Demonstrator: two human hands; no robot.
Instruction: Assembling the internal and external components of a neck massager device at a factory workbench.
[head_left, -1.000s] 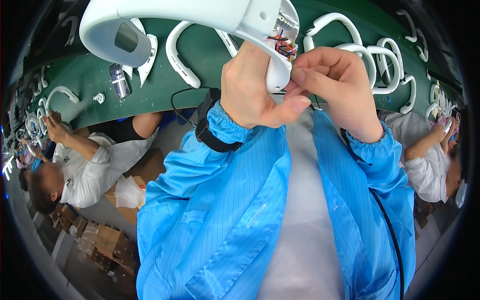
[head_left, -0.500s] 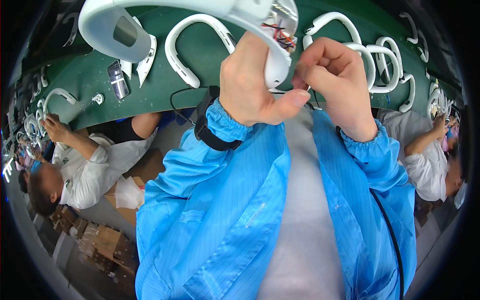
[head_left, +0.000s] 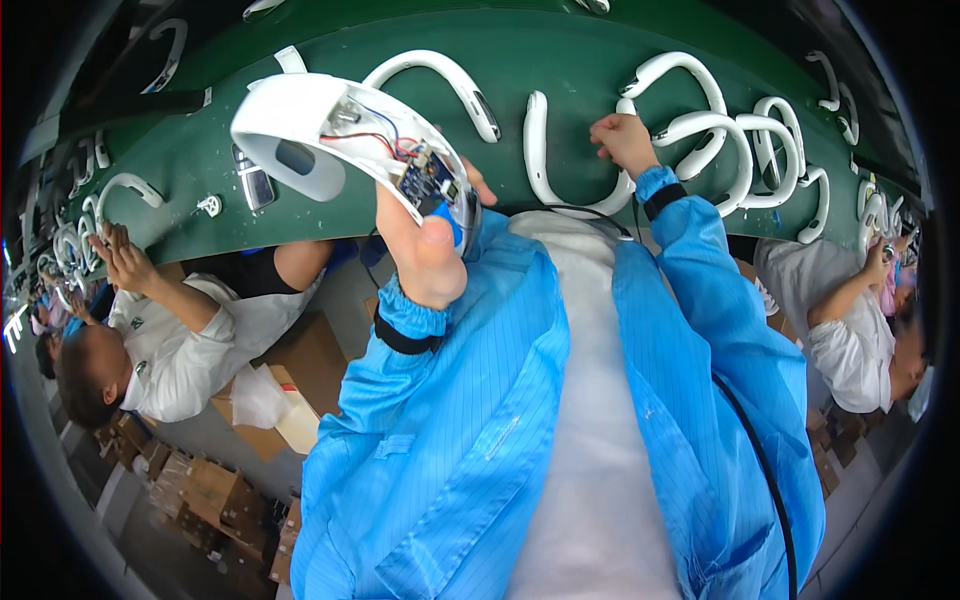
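A white curved neck fan (head_left: 285, 110) with its shell partly off is held up over the table's near edge by my left hand (head_left: 425, 250). Red, blue and dark wires and a circuit board (head_left: 425, 180) show in its opened side. My left thumb and fingers grip its end, beside a blue part. My right hand (head_left: 630, 145) is out over the table, its fingers bent and bunched. It covers part of a white U-shaped neck fan (head_left: 540, 150) lying there. Whatever is between those fingertips is too small to make out.
More white neck fans (head_left: 425, 60) lie across the green table (head_left: 330, 50), several bunched at the right. Left of centre are a dark rectangular object (head_left: 255, 185) and a small white part (head_left: 210, 205). People in white work at both sides; cardboard boxes (head_left: 220, 490) stand lower left.
My left hand has lowered and moved left with the neck fan, turning its open side into view. My right hand has left it and reached forward over the table.
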